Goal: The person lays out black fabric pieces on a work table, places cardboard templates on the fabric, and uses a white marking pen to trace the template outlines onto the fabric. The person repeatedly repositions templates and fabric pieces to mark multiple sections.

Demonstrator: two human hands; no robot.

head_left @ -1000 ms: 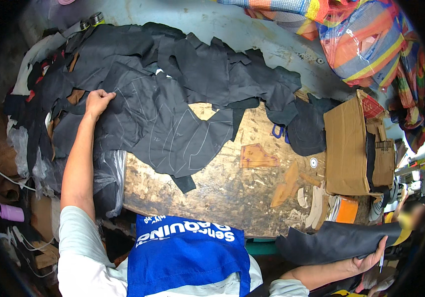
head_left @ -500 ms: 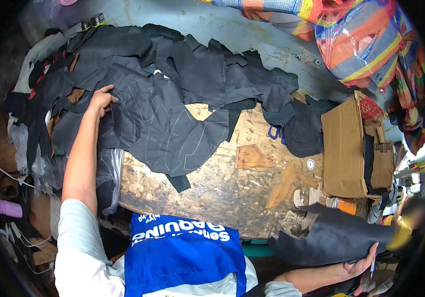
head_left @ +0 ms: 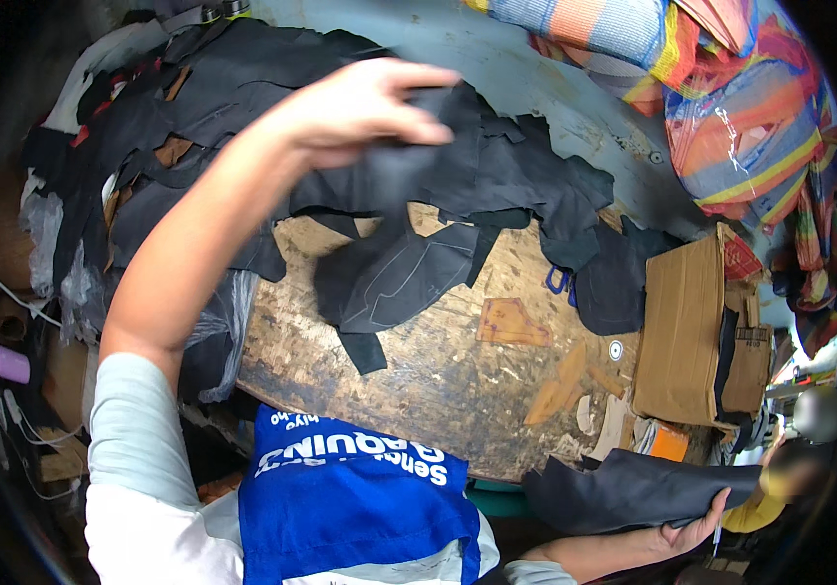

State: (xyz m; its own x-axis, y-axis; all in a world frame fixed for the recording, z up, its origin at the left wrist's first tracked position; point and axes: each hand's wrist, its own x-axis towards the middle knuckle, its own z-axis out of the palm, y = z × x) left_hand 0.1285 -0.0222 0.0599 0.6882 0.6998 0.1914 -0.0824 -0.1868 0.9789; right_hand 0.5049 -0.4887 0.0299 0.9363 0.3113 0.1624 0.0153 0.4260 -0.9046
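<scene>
roughly sideways, long black sheet [head_left: 633, 492] — in right hand [head_left: 697, 526]

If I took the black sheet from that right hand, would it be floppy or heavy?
Probably bendy: the black sheet has wavy, curling edges. It's likely light for its size, since just the right hand seems to support it. Being flat and thin, it probably won't roll.

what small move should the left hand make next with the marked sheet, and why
Probably lower the marked sheet and lay it flat: the left hand holds its upper part raised and blurred, its white lines show clearly only lower down, bare table lies nearer the person, and the right hand is busy holding another black piece.
</scene>
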